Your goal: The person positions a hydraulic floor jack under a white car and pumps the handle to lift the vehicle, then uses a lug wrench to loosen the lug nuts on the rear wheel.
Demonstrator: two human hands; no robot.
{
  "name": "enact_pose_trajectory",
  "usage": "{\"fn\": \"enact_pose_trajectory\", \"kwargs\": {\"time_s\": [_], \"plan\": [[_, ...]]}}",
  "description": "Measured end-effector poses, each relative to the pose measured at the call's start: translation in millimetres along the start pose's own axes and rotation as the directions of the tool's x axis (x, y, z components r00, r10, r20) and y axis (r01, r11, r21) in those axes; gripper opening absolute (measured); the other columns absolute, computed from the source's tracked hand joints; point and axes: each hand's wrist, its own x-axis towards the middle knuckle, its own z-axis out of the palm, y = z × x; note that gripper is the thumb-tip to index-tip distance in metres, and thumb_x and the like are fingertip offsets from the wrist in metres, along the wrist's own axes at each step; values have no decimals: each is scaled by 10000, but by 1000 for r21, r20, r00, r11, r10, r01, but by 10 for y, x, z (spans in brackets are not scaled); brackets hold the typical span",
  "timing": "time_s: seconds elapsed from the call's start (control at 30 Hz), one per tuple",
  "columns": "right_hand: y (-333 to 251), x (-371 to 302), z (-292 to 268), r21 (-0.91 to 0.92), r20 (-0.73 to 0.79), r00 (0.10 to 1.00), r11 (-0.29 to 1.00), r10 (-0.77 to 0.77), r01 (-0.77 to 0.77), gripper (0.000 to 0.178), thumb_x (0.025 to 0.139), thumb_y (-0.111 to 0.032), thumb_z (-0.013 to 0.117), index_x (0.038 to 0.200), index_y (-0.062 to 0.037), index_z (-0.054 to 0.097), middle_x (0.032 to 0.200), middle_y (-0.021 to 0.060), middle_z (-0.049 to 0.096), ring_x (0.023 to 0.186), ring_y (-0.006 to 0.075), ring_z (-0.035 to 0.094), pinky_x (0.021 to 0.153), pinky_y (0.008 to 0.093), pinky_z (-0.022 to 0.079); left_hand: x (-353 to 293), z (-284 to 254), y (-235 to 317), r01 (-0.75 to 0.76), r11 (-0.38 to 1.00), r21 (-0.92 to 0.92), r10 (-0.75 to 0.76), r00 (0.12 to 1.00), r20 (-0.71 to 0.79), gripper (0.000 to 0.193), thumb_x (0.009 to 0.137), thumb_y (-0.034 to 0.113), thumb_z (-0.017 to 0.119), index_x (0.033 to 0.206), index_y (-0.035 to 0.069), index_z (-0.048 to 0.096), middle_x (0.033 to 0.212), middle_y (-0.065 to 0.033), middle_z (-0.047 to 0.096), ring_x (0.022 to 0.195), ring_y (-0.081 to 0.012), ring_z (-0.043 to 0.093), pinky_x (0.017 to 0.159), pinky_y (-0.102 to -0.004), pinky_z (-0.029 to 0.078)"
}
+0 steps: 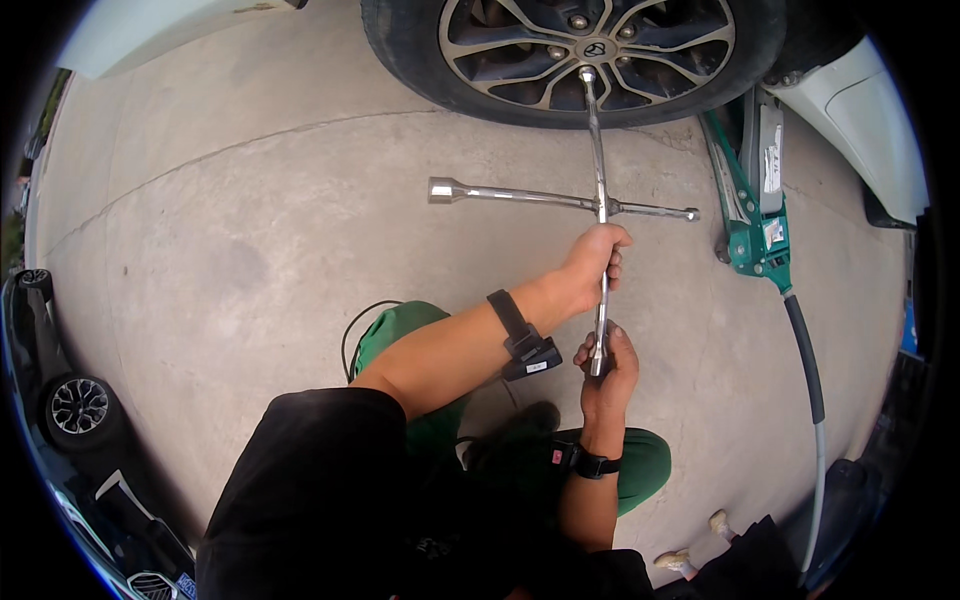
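Observation:
A chrome four-way lug wrench (520, 195) reaches from my hands to the car wheel (690, 62). The socket at its far end sits over the lug position just below the wheel's centre cap (597, 49). My left hand (592, 268) is wrapped around the near shaft, just below where the arms cross. Closer to me, my right hand (612, 375) closes around the shaft's near end by its socket. One cross arm points left with a large socket, the other right with a smaller one. Other lug nuts (627, 31) show around the cap.
A green floor jack (752, 225) stands right of the wheel, its long handle (808, 370) running toward me. White car bodywork (865, 120) is at the upper right. A dark car (60, 440) is parked at far left. Another person's shoes (675, 560) show at the lower right.

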Motion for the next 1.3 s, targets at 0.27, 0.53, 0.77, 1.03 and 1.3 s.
{"fn": "enact_pose_trajectory", "kwargs": {"time_s": [0.27,0.53,0.77,1.03,1.3], "plan": [[54,227,-413,41,391,909,984,144,-174,255,937,-204,577,1105,-17,622,728,13,564,529,161,462,514,286,400,15,-24,25,15,999,-35,-16,1000,-7,183,807,199,610,766,150,438,655,22,427,566,-114,413,542,-307,374],[163,108,-248,-143,118,982,976,-150,166,254,936,-249,595,1041,-20,629,721,23,556,544,154,490,489,274,399,4,-29,50,58,996,-66,-53,996,70,183,806,200,605,748,155,438,659,18,451,570,-123,438,555,-303,388],[-37,57,-170,-363,303,953,927,19,97,180,937,-200,604,981,-25,608,665,4,532,487,119,493,429,236,355,10,-50,57,37,999,-37,-36,999,25,186,803,211,608,735,160,442,658,18,446,573,-123,433,562,-303,393],[98,24,-223,-488,183,924,785,-335,381,202,937,-224,602,1000,-33,618,722,57,604,541,189,524,495,297,393,-44,-29,45,8,1000,-18,-7,1000,31,178,801,224,612,745,155,458,667,15,461,585,-123,445,567,-308,401],[39,-11,-150,-703,216,921,603,-325,377,164,935,-188,624,949,-24,619,663,0,509,503,111,448,469,270,377,-38,-3,104,6,1000,-12,-6,999,40,172,794,220,626,754,157,471,661,15,480,576,-129,456,577,-316,402]]}}
